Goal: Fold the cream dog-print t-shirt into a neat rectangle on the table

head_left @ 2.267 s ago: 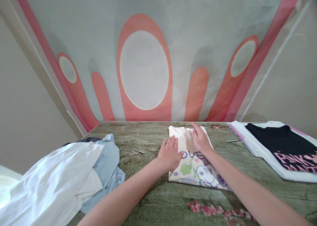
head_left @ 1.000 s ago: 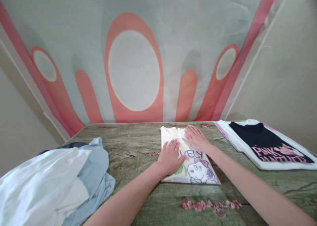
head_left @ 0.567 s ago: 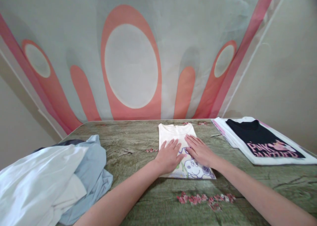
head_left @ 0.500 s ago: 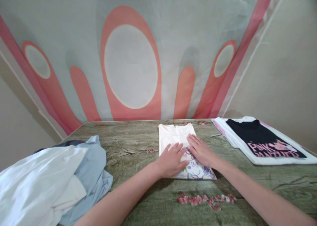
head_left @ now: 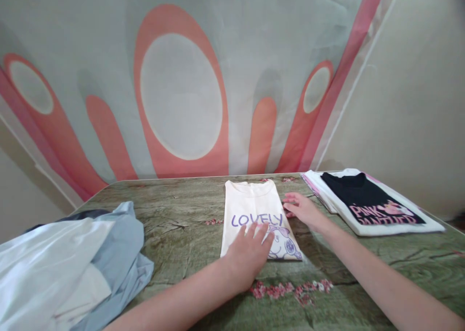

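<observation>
A folded cream T-shirt point(head_left: 250, 203) lies flat on the table, its neckline toward the wall. It bears purple lettering reading LOVELY and part of a cartoon dog. My left hand point(head_left: 249, 253) is over the shirt's near part with fingers spread, covering some of the print; whether the palm presses on the cloth I cannot tell. Just off the shirt's right edge, my right hand point(head_left: 301, 210) is held with its fingers apart and slightly bent, holding nothing.
A stack of folded shirts point(head_left: 399, 227), with a black T-shirt point(head_left: 363, 195) on top, lies at the right. Crumpled white and light blue clothes point(head_left: 123, 244) are heaped at the left. A wood-patterned table point(head_left: 181, 195) meets a pink-and-grey patterned wall point(head_left: 240, 103).
Both hands smoothed over the shirt earlier. My right hand has since come off it to the right, and my left hand has slid toward me. The view has shifted right.
</observation>
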`<state>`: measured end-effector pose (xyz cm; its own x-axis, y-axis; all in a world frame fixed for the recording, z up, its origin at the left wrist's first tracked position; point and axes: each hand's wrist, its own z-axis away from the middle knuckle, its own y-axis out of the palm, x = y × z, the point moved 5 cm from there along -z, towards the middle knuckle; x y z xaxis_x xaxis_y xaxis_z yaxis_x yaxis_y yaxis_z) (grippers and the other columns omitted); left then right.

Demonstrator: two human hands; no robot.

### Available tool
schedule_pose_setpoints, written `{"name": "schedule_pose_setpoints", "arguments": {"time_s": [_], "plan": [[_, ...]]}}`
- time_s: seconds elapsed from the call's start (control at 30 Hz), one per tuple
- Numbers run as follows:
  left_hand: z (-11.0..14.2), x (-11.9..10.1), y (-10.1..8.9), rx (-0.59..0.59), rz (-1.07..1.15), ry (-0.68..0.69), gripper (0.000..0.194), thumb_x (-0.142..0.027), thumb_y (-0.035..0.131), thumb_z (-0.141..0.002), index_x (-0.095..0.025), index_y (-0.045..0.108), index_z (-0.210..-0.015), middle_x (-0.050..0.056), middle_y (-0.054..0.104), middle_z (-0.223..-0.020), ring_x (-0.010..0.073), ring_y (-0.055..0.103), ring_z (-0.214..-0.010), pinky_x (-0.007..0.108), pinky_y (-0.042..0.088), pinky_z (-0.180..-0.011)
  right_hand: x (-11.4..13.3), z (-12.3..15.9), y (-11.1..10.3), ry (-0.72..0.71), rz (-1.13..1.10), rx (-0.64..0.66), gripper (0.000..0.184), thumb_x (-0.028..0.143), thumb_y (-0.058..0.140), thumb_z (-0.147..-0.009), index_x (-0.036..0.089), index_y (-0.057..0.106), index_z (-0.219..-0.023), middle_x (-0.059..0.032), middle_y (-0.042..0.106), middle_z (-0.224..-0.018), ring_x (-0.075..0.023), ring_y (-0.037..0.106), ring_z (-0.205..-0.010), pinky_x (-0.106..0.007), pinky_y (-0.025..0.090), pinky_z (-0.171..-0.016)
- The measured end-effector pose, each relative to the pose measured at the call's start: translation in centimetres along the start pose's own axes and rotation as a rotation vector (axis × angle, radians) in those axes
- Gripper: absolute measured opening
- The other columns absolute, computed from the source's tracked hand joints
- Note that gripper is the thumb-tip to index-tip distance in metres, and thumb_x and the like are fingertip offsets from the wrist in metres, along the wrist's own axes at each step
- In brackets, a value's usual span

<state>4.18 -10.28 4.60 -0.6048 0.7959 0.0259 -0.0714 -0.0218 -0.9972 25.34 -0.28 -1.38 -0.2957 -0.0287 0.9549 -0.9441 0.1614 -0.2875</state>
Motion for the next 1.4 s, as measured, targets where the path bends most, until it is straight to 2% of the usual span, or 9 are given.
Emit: {"name": "schedule_pose_setpoints", "arguments": {"time_s": [0.17, 0.37, 0.53, 0.67, 0.77, 0.87, 1.23, 1.3, 1.4], "plan": [[-1.1, 3.7, 1.4, -0.032, -0.051, -0.220, 0.049, -0.011, 0.032, -0.086, -0.025, 0.037, -0.133, 0.005, 0.030, -0.143, 0.0282, 0.031, -0.128, 0.049, 0.029, -0.100, 0.3, 0.3, 0.6, 0.045, 0.030, 0.034, 0.039, 0.022, 0.054, -0.073, 0.015, 0.047, -0.111, -0.0153, 0.061, -0.103, -0.0197, 0.065, -0.069, -0.025, 0.050, -0.036], [-0.6, 8.3, 0.8, -0.014, -0.089, -0.334, 0.056, -0.006, 0.035, -0.083, -0.027, 0.034, -0.135, 0.006, 0.029, -0.143, 0.0284, 0.030, -0.128, 0.049, 0.026, -0.100, 0.0, 0.0, 0.3, 0.010, 0.154, 0.029, 0.032, 0.024, 0.049, -0.076, 0.015, 0.049, -0.107, -0.0131, 0.062, -0.100, -0.0198, 0.064, -0.070, -0.028, 0.051, -0.041], [-0.1, 5.6, -0.4, 0.015, -0.051, -0.067, 0.064, -0.019, 0.049, -0.077, -0.016, 0.028, -0.137, 0.010, 0.026, -0.144, 0.0228, 0.022, -0.132, 0.040, 0.019, -0.106, 2.8, 1.5, 1.4, -0.382, 0.514, -0.022, 0.025, 0.021, 0.044, -0.079, 0.017, 0.060, -0.098, -0.0097, 0.062, -0.104, -0.0213, 0.059, -0.094, -0.040, 0.049, -0.084], [-0.8, 3.6, 0.3, -0.134, -0.011, -0.068, 0.053, -0.041, 0.027, -0.091, -0.015, 0.028, -0.137, 0.010, 0.025, -0.144, 0.0225, 0.019, -0.133, 0.042, 0.012, -0.108, 5.4, 4.2, 4.7, -0.612, 0.669, 0.215, 0.038, 0.026, 0.034, -0.088, 0.020, 0.052, -0.121, -0.0064, 0.049, -0.130, -0.0194, 0.039, -0.123, -0.039, 0.030, -0.104], [-1.3, 3.2, 1.8, -0.154, 0.014, -0.080, 0.063, -0.054, 0.015, -0.090, -0.015, 0.025, -0.139, 0.009, 0.023, -0.145, 0.0233, 0.015, -0.134, 0.043, 0.009, -0.109, 5.9, 6.0, 6.4, -0.606, 0.796, 0.458, 0.050, 0.038, 0.027, -0.092, 0.019, 0.030, -0.138, -0.0049, 0.031, -0.143, -0.0181, 0.025, -0.132, -0.040, 0.018, -0.109], [-1.4, 3.3, 2.7, -0.134, 0.033, -0.065, 0.068, -0.058, 0.012, -0.088, -0.015, 0.022, -0.140, 0.009, 0.021, -0.146, 0.0236, 0.011, -0.135, 0.044, 0.007, -0.109, 5.7, 7.0, 6.6, -0.541, 0.915, 0.567, 0.064, 0.052, 0.024, -0.089, 0.016, 0.017, -0.142, -0.0073, 0.017, -0.147, -0.0201, 0.015, -0.135, -0.041, 0.011, -0.110], [-1.1, 3.5, 2.4, -0.096, 0.105, -0.018, 0.070, -0.066, 0.016, -0.084, -0.023, 0.022, -0.140, 0.007, 0.018, -0.147, 0.0272, 0.008, -0.135, 0.048, 0.006, -0.107, 2.8, 4.0, 2.8, -0.222, 1.117, 0.265, 0.079, 0.063, 0.015, -0.085, 0.007, 0.022, -0.140, -0.0136, 0.020, -0.146, -0.0251, 0.014, -0.135, -0.045, 0.011, -0.109], [-1.0, 3.5, 2.4, -0.093, 0.112, -0.012, 0.069, -0.066, 0.018, -0.084, -0.025, 0.022, -0.140, 0.007, 0.017, -0.147, 0.0283, 0.008, -0.135, 0.050, 0.006, -0.107, 3.0, 3.6, 2.7, -0.235, 1.107, 0.204, 0.076, 0.060, 0.016, -0.086, 0.007, 0.018, -0.141, -0.0123, 0.015, -0.147, -0.0242, 0.011, -0.135, -0.045, 0.011, -0.109], [-0.9, 3.4, 2.3, -0.088, 0.128, 0.001, 0.069, -0.067, 0.019, -0.083, -0.028, 0.021, -0.140, 0.007, 0.015, -0.148, 0.0291, 0.008, -0.135, 0.051, 0.005, -0.106, 3.6, 3.9, 3.9, -0.379, 1.050, 0.304, 0.065, 0.055, 0.017, -0.089, 0.018, 0.015, -0.142, -0.0042, 0.012, -0.149, -0.0202, 0.009, -0.136, -0.042, 0.010, -0.110]]}}
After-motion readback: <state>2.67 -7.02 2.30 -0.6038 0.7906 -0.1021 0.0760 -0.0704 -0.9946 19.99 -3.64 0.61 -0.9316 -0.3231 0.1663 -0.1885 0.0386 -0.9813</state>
